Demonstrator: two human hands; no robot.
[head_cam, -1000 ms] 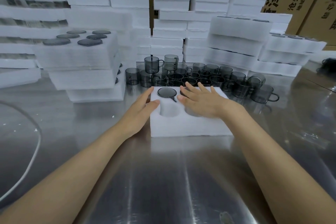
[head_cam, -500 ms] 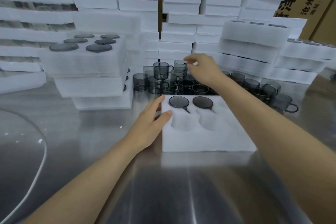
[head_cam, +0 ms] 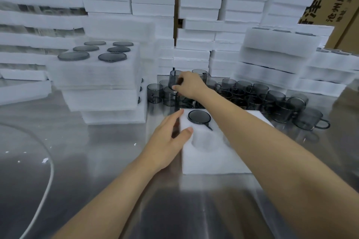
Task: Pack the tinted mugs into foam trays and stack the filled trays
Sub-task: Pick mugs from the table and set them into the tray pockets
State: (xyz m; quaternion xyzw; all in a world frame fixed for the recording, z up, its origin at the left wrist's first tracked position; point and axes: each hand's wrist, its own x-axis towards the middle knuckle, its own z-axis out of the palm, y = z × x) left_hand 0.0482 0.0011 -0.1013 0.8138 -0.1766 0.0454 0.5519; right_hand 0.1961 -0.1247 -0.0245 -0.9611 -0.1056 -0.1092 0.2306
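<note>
A brushed steel tabletop (head_cam: 97, 161) runs back to walls of stacked white foam blocks (head_cam: 204, 15), with brown cardboard cartons (head_cam: 342, 6) behind them at the far right.

Straight ahead lies a square white foam tray (head_cam: 213, 161) with round wells cut into its top. The left hand (head_cam: 167, 141) rests against the tray's left edge. Its fingers lie straight along the side and its thumb on the top face, with nothing in its grasp. Just beyond the thumb, a dark tinted seated mug (head_cam: 199, 117) sits sunk in the far-left well, with only its rim and handle showing. The empty well (head_cam: 204, 141) beside the thumb tip shows bare foam. The right forearm crosses the tray's right part and hides what lies there.

The right hand (head_cam: 189, 85) is past the tray's far edge, among a crowd of loose smoky grey glass mugs (head_cam: 272, 99) on the tabletop. Its fingers and thumb curl around an upright smoky grey held mug (head_cam: 173, 78) at the crowd's left end. I cannot tell whether that mug is lifted or resting on others.

Left of the left hand stands a stack of filled foam trays (head_cam: 101, 83), with six dark mug rims showing on top. Farther left, a thin white cable (head_cam: 49, 170) curves across the tabletop.
</note>
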